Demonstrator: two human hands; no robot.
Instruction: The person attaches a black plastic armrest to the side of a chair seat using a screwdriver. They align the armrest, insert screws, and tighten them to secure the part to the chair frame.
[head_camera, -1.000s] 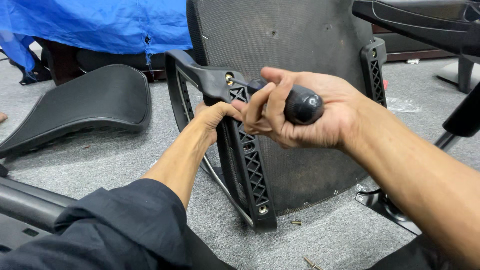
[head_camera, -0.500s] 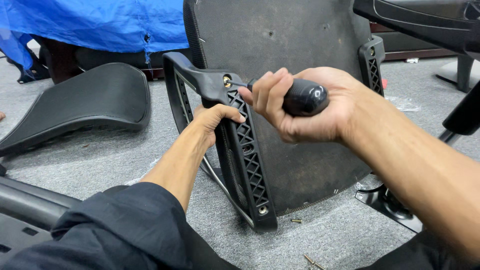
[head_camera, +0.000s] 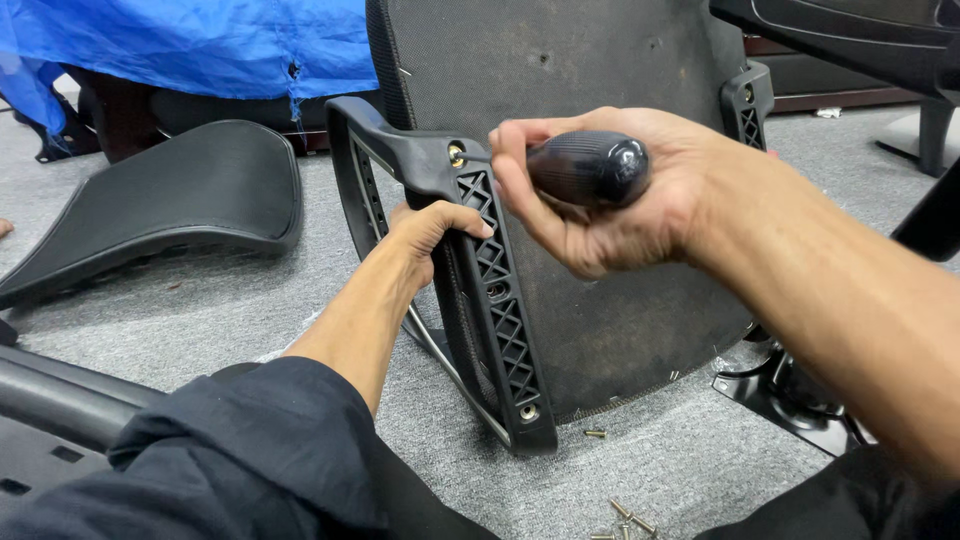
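A black-handled screwdriver (head_camera: 585, 168) lies level, tip at the brass screw (head_camera: 456, 154) atop the upright black ribbed armrest bracket (head_camera: 497, 300).

Glossy black screwdriver handle (head_camera: 588, 167), matt plastic armrest (head_camera: 490, 270), rough carpet (head_camera: 250, 310)

Looks like a furniture assembly workshop: grey carpet floor (head_camera: 200, 320) strewn with loose screws (head_camera: 622, 520), detached black chair parts (head_camera: 170, 200), a chair base (head_camera: 790, 390), a blue tarp (head_camera: 180, 50) over goods
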